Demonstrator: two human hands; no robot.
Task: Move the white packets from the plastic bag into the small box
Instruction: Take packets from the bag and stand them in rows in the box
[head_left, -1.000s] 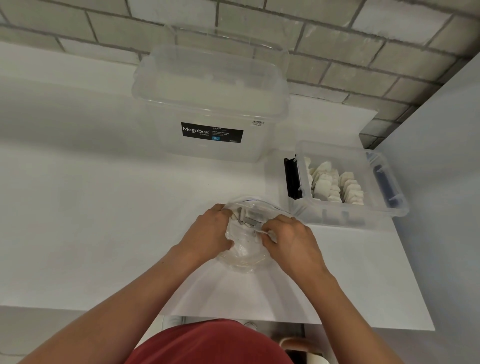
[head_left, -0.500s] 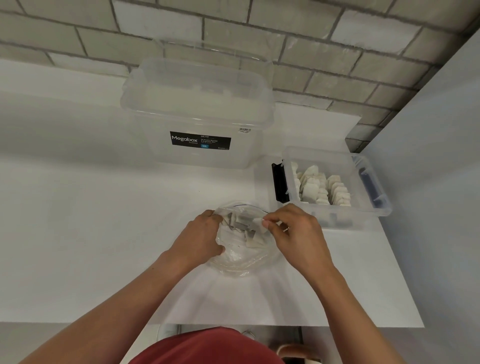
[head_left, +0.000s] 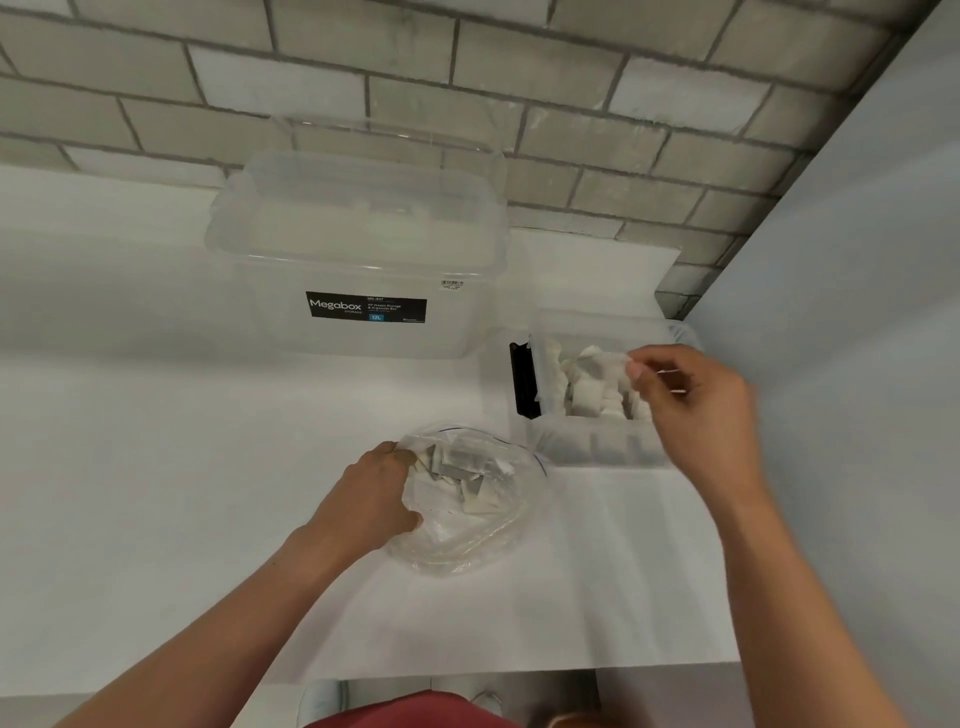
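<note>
White packet in play: you've got one small flat white paper packet (head_left: 602, 361) pinched between the thumb and fingertips of your right hand (head_left: 696, 410), hanging over the small clear plastic box (head_left: 597, 452), not yet let go.
Right hand: closed in a pinch on that packet. Blur softens the fingertips, so I can't tell how much of it you hold.
Left hand: your left hand (head_left: 374, 493) grips the edge of the crumpled clear plastic zip bag (head_left: 467, 540), fingers curled at its mouth, thumb against its side, holding it open on the white tabletop (head_left: 156, 467).
Bag: it lies just to the right of your left hand and short of your right. A loose heap of bagged white packets (head_left: 467, 467) shows through the mouth. There are several, but I can't count them.
Small box: it sits directly under your right hand, just beyond the bag. Boxed white packets (head_left: 587, 400) stand packed in it, with a black latch (head_left: 522, 384) on the side facing your left hand.
Done so far: judging by that pile, a good share has gone across.
Left to do: release this one, then work through the heap at your left fingertips. I'd call it well under way, not nearly finished.
Off the play: a large clear lidded storage tub with a black label (head_left: 363, 249) stands beyond your left hand, with neither hand on it.
</note>
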